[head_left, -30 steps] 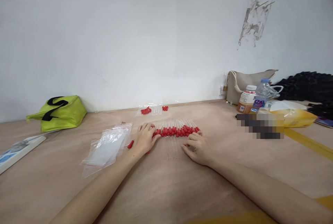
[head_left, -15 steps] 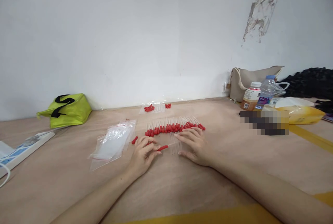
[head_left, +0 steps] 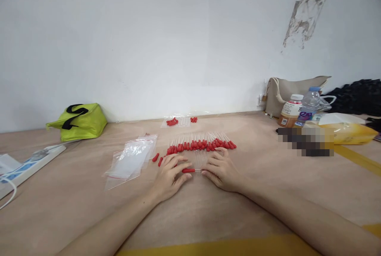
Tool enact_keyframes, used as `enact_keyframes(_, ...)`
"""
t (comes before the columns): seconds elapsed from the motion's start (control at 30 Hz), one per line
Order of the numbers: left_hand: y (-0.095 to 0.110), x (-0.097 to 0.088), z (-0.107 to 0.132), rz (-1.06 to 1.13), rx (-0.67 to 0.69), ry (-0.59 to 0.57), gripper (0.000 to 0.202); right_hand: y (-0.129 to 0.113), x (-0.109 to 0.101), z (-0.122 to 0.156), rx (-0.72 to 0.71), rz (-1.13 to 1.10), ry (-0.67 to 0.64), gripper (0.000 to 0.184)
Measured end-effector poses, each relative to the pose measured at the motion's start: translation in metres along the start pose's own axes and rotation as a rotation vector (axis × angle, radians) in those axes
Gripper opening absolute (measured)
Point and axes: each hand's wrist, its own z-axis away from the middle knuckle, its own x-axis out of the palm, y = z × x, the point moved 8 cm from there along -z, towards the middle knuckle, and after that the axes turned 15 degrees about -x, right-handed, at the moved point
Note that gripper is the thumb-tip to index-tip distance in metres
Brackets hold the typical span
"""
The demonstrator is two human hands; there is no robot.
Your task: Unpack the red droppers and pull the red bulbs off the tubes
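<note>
My left hand (head_left: 170,176) is closed, pinching a red rubber bulb (head_left: 188,170) between thumb and fingers. A thin clear glass dropper tube (head_left: 198,170) runs from the bulb's end into the pinched fingers of my right hand (head_left: 222,172). Bulb and tube lie level in one line. Loose clear tubes (head_left: 201,156) rest on the table between my hands, partly hidden by the right one. Just beyond, a row of droppers with red bulbs (head_left: 196,145) points its tubes toward the wall. Loose red bulbs (head_left: 155,157) sit beside my left hand, some partly covered by it.
Clear zip bags (head_left: 131,158) lie left of my hands. Near the wall is a clear bag (head_left: 184,122) with red bulbs and tubes. A green bag (head_left: 85,123) and power strip (head_left: 32,168) are left; bottles (head_left: 291,111), a beige bag (head_left: 275,103) and a yellow packet (head_left: 348,131) are right.
The red bulb and the tube, tilted before, now lie level. My right fingers have closed on the tube's far end. The view has shifted slightly.
</note>
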Motion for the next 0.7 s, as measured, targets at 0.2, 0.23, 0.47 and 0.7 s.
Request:
enact_keyframes(0.2, 0.003, 0.005, 0.000, 0.000, 0.016, -0.043, 0.018, -0.006, 0.002, 0.000, -0.061, 0.005, 0.008, 0.016)
enact_keyframes(0.23, 0.003, 0.005, 0.001, -0.004, 0.022, -0.042, 0.018, -0.006, 0.002, 0.001, -0.064, 0.000, 0.007, 0.016)
enact_keyframes(0.47, 0.010, 0.005, 0.005, -0.038, 0.081, -0.056, 0.017, -0.008, -0.002, 0.001, -0.078, -0.032, 0.009, 0.018)
enact_keyframes(0.7, 0.015, 0.004, 0.008, -0.009, 0.108, -0.082, 0.017, -0.011, -0.005, 0.004, -0.088, -0.046, 0.011, 0.017)
